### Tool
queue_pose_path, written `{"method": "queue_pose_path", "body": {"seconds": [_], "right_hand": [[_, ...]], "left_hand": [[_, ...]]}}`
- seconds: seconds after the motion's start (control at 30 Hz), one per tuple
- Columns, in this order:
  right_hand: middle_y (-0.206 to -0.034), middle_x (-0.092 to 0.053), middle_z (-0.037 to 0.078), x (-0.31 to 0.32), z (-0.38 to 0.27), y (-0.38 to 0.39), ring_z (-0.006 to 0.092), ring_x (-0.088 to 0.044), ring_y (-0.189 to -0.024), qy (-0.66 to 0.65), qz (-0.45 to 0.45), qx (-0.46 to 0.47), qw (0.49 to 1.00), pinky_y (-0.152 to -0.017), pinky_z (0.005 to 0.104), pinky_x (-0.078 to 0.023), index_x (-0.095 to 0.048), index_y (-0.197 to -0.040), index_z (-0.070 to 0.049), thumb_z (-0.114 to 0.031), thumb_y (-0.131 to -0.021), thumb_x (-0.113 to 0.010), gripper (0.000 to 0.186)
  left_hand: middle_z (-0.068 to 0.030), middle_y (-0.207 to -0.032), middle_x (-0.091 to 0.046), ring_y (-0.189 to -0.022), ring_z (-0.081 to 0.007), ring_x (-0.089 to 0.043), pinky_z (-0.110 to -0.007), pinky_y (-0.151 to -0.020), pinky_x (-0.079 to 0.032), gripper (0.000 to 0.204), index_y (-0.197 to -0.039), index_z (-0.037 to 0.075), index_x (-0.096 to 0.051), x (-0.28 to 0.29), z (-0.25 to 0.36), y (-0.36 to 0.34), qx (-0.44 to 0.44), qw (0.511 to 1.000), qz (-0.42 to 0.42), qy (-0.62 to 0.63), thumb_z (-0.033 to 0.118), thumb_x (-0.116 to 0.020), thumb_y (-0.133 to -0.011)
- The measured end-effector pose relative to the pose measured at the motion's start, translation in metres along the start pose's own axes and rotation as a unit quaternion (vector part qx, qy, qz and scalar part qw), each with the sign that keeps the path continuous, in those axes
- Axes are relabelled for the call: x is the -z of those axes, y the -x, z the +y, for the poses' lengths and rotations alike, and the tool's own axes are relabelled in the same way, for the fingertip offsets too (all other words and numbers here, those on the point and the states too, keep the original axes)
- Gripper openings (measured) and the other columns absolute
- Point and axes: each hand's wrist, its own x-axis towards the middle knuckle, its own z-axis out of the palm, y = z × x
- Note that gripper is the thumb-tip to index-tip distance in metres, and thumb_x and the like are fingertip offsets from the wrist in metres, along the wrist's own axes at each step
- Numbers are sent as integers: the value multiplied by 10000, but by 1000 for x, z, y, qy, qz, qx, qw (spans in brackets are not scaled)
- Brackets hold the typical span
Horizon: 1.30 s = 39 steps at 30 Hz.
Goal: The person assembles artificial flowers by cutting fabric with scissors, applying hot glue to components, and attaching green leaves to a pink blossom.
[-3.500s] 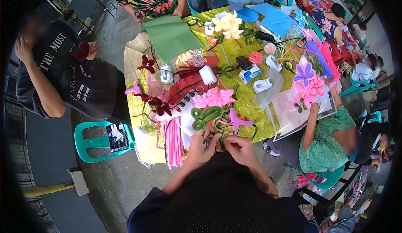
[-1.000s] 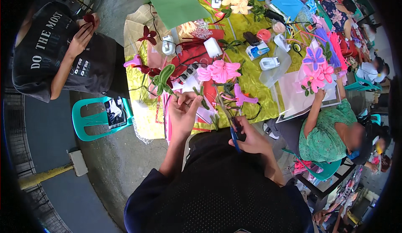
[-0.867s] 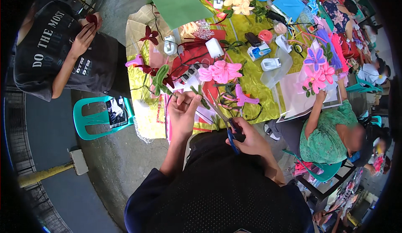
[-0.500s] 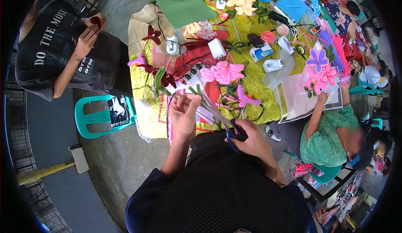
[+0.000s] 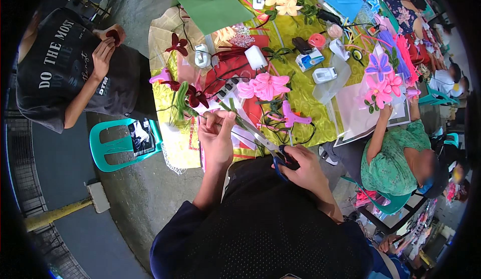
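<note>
My left hand (image 5: 215, 141) pinches thin green strips (image 5: 231, 105) between thumb and fingers, above the near edge of the table. Blue-handled scissors (image 5: 265, 143) are in my right hand (image 5: 307, 171), fingers through the loops. Their metal blades point up and left toward the strips and lie almost together. I cannot tell whether a strip lies between them. Just beyond my left hand are a fuzzy green stem (image 5: 181, 101) and a dark red flower (image 5: 196, 97). Pink flowers (image 5: 264, 86) lie farther off, past the blade tips.
A pink glue gun (image 5: 294, 114) lies right of the scissors on the yellow tablecloth (image 5: 313, 131). White punches (image 5: 324, 75) and a green sheet (image 5: 213, 8) are farther back. One person (image 5: 75, 73) stands left by a teal chair (image 5: 112, 146); another (image 5: 396, 151) sits right holding flowers.
The scissor blades look closer together than before. Both hands stay in nearly the same place. The whole view has shifted slightly.
</note>
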Motion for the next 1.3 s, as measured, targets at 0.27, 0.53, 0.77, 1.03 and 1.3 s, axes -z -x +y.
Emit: {"method": "queue_pose_path", "body": {"seconds": [0.27, 0.53, 0.77, 1.03, 1.3], "right_hand": [[-763, -587, 117, -13, 7, 9, 190, -580, -633, -81, -20, -23, 996, -573, 291, -460, -560, -972, 26, -175, -688, -761, 402], [-720, -566, 64, -27, 8, 16, 103, -540, -616, -195, -99, -83, 972, -547, 252, -449, -533, -971, 11, -203, -741, -735, 374], [-658, -533, 36, -32, 4, 16, 91, -499, -562, -197, -102, -61, 973, -512, 236, -416, -514, -946, 10, -160, -752, -715, 327], [-617, -483, 48, -37, 13, 22, 115, -442, -526, -231, -99, -58, 966, -490, 265, -372, -507, -941, 5, -197, -769, -704, 330], [-609, -468, 43, -42, 14, 31, 111, -440, -522, -233, -86, -49, 967, -487, 254, -373, -499, -933, 0, -188, -787, -680, 299]], "left_hand": [[-42, -782, -580, -641, -72, -451, -212, -593, -349, 369, -710, 135, -289, -1, -6, 0, 16, 1000, 7, -9, -92, -563, -807], [-67, -795, -605, -665, -69, -500, -218, -631, -398, 352, -719, 114, -317, -9, -9, 5, 43, 998, 27, 23, -77, -603, -788], [-53, -782, -582, -674, -65, -490, -209, -635, -390, 374, -724, 118, -299, -6, -12, 6, 24, 999, 17, 15, -103, -596, -780], [-36, -787, -551, -685, -61, -485, -203, -641, -387, 385, -743, 122, -288, -7, -16, 5, 22, 999, -3, 37, -112, -592, -779], [-48, -784, -548, -684, -61, -493, -197, -629, -388, 378, -743, 117, -288, -12, -24, 12, 13, 998, 32, 57, -119, -581, -780]]}}
